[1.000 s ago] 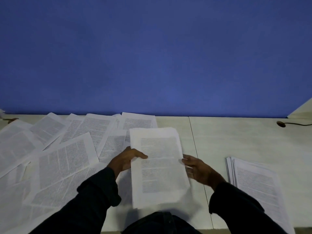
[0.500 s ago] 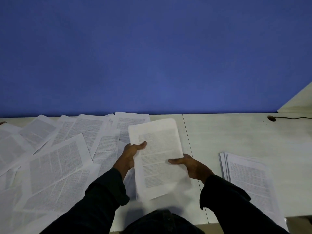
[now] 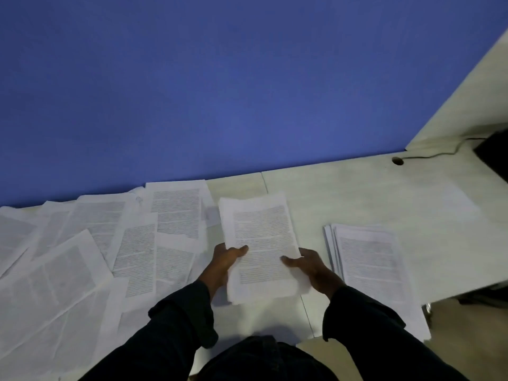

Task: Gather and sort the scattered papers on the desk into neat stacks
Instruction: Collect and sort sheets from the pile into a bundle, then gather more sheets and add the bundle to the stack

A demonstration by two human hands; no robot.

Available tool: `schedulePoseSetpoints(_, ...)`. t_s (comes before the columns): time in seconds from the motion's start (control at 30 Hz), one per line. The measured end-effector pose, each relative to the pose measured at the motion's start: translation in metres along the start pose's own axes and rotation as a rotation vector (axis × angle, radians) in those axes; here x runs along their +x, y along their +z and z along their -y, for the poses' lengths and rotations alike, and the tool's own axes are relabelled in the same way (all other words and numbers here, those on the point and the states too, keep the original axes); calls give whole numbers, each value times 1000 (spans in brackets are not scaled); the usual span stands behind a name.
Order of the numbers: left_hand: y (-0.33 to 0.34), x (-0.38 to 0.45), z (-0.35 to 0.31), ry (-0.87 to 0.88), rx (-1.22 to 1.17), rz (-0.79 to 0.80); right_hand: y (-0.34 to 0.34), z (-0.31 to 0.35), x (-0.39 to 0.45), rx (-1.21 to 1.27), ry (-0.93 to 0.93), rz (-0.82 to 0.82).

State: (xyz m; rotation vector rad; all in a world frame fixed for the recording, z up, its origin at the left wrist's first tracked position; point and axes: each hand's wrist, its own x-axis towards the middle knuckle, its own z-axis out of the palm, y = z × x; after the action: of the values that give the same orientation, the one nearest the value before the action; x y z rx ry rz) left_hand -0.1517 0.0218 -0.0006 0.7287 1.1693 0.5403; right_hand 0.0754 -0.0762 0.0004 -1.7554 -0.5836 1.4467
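A small bundle of printed sheets (image 3: 261, 237) is held above the pale desk (image 3: 384, 204) in front of me. My left hand (image 3: 224, 261) grips its left edge with the thumb on top. My right hand (image 3: 309, 264) grips its lower right edge, thumb lying across the page. Several loose printed pages (image 3: 110, 248) lie scattered and overlapping over the left half of the desk. A squared stack of papers (image 3: 371, 265) lies on the desk to the right, close to my right forearm.
A blue partition wall (image 3: 220, 92) runs along the back of the desk. A cable hole (image 3: 397, 161) with a dark cable sits at the back right, near a dark object (image 3: 494, 155). The desk's front right corner ends beside the stack.
The held bundle has shifted rightward over the desk seam, nearer the right stack. Both hands slid down to its lower edges. The view has turned to the right.
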Motion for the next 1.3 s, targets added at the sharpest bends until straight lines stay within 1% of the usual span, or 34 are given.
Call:
schedulePoseSetpoints(0.07,27,5,7,-25,60,56,-36,-13,0,-71,-6,-221)
schedulePoseSetpoints(0.13,65,7,15,-48,165,129,-76,-27,-4,-167,-2,-405)
schedulePoseSetpoints(0.27,145,12,37,-63,322,283,-153,-51,-38,-295,32,-636)
schedulePoseSetpoints(0.37,197,15,56,-85,446,309,-195,-66,-67,-321,79,-740)
schedulePoseSetpoints(0.5,245,17,77,-83,621,272,-226,-78,-79,-361,141,-816)
schedulePoseSetpoints(0.63,263,21,90,-85,819,231,-236,-85,-80,-383,267,-857)
schedulePoseSetpoints(0.67,262,22,92,-75,882,208,-235,-87,-80,-416,280,-895)
schedulePoseSetpoints(0.73,257,25,94,-36,989,144,-229,-87,-76,-492,230,-1016)
schedulePoseSetpoints(0.77,254,25,94,-12,1015,118,-224,-84,-71,-521,160,-1060)
schedulePoseSetpoints(0.8,251,25,91,-1,1015,102,-216,-79,-65,-546,76,-1067)
schedulePoseSetpoints(0.83,248,24,88,-5,988,90,-207,-74,-57,-560,-5,-1034)
schedulePoseSetpoints(0.9,236,22,77,-20,915,41,-184,-58,-39,-545,-114,-914)
schedulePoseSetpoints(1.0,193,21,61,-42,830,-105,-135,-36,-8,-512,-167,-716)
schedulePoseSetpoints(1.1,124,13,43,-59,690,-291,-70,-19,17,-499,-203,-492)
schedulePoseSetpoints(1.2,32,-4,34,-62,556,-523,7,-6,30,-523,-234,-292)
schedulePoseSetpoints(1.3,-61,-30,36,-97,552,-759,86,-2,35,-589,-225,-108)
